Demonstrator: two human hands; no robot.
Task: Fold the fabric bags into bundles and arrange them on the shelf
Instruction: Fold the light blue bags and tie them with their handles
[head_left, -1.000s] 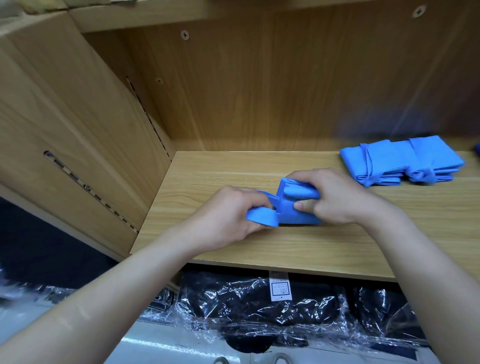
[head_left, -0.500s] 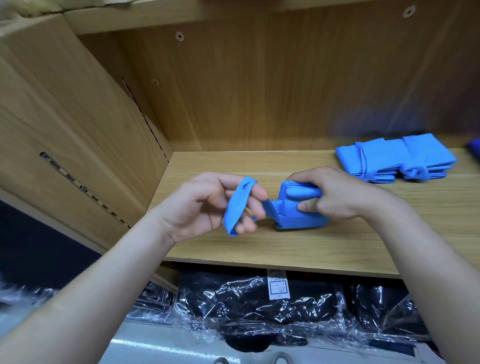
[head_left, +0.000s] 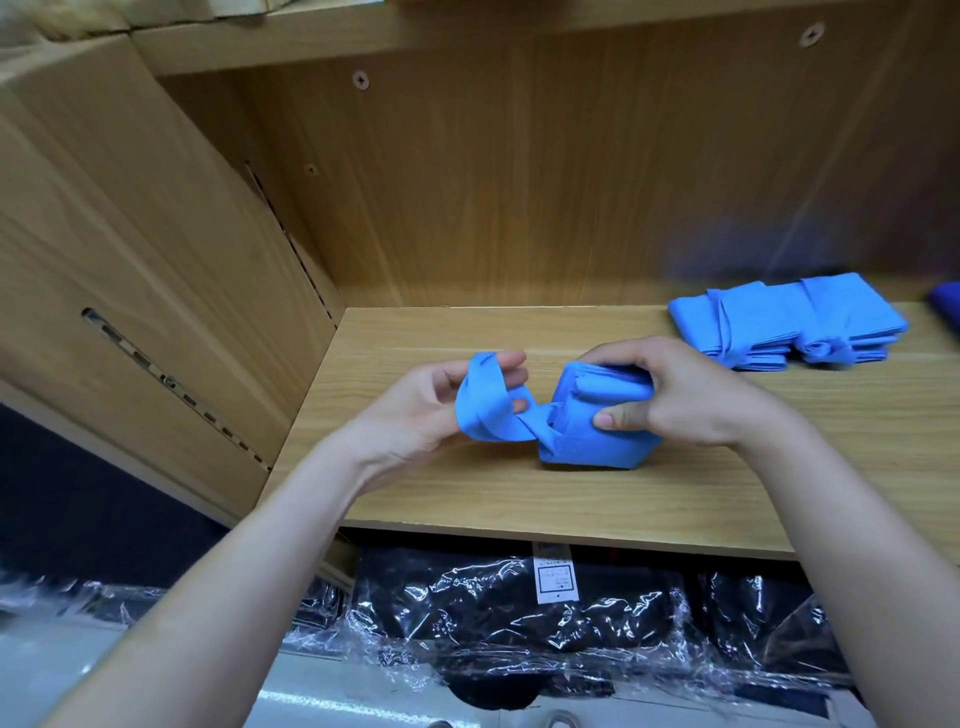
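Note:
A folded blue fabric bag (head_left: 587, 447) rests on the wooden shelf (head_left: 519, 499) near its front edge. My right hand (head_left: 685, 400) pinches this thick bundle from above, thumb on its near side. The bag's strap (head_left: 488, 415) runs out to the left as a flat loop, and my left hand (head_left: 436, 410) has its fingers through that loop, holding it taut. Two finished blue bundles (head_left: 789, 322), each tied with its own strap, lie side by side at the back right of the shelf.
The shelf has a wooden back panel (head_left: 571, 182) and a left side wall (head_left: 156, 260) with a metal slot rail. A dark blue item (head_left: 945, 306) shows at the far right edge. Below the shelf lie black goods in clear plastic wrap (head_left: 519, 613).
My left hand drew the strap out from the bundle and opened it into a loop around its fingers. The right hand kept pressing the bundle in place.

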